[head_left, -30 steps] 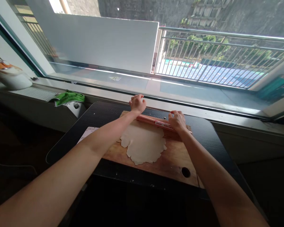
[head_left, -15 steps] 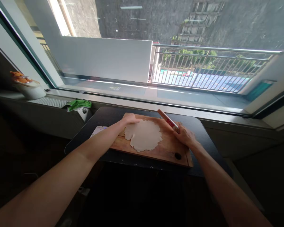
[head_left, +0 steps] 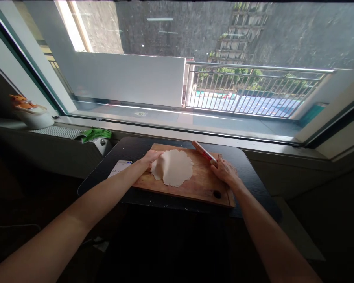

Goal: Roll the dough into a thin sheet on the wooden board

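Observation:
A thin, ragged-edged sheet of dough (head_left: 178, 168) lies on a wooden cutting board (head_left: 199, 188). My left hand (head_left: 152, 156) pinches the dough's upper left edge, and a fold rises in the sheet beside it. At the board's right side, my right hand (head_left: 224, 169) is wrapped round one end of a rolling pin (head_left: 203, 151). The pin, with a reddish patch on it, points away to the upper left, clear of the dough. My right palm and the gripped end are hidden.
The board rests on a black table (head_left: 247, 188) below a window. A phone (head_left: 118, 168) lies left of the board, partly behind my left forearm. A green cloth (head_left: 96, 134) and a white pot (head_left: 37, 118) sit farther left by the sill.
My left hand has drawn the dough's edge leftward, and a fold now shows in the sheet. My right hand still holds the rolling pin. The whole view has shifted slightly.

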Demonstrator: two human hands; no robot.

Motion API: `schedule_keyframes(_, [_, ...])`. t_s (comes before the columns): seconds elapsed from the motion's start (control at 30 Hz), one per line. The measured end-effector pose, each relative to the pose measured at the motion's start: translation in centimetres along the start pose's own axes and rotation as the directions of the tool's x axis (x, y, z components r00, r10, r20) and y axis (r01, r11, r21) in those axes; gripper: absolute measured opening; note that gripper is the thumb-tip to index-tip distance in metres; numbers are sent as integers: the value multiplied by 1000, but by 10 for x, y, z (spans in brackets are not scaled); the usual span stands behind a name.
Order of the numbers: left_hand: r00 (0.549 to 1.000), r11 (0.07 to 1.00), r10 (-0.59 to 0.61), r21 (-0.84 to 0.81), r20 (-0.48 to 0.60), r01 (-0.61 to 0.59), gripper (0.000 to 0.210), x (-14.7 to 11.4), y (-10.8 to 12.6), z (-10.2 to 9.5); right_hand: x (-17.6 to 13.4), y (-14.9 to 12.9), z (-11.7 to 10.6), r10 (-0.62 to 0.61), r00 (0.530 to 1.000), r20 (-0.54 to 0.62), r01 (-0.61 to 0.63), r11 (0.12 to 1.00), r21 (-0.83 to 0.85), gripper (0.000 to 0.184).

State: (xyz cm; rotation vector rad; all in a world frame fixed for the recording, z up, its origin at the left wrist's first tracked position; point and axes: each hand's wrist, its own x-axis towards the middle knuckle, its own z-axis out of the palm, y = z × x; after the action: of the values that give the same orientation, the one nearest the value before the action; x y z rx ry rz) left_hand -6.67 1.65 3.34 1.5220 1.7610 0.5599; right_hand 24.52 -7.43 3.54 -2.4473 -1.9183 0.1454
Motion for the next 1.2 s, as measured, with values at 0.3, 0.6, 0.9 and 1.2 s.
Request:
schedule_keyframes(0.3, [976,978,-2,-201,217,47,14,-12,-31,-11,4,2,-2,-28,999,20,29,998,-51,43])
schedule_keyframes(0.6, [977,941,62,314,205,-126,7,-14,-30,-48,-15,-7,5,-404,911,-84,399,914,-68,31])
schedule_keyframes(0.9, [795,664,607,545,7,-512,39,7,54,19,19,-68,-3,-271,949,-161,288,953,91,48])
schedule_keyframes(1.2, [802,529,512,622,308,-577,49,10,22,44,3,-72,25,-298,955,-3,298,955,15,60])
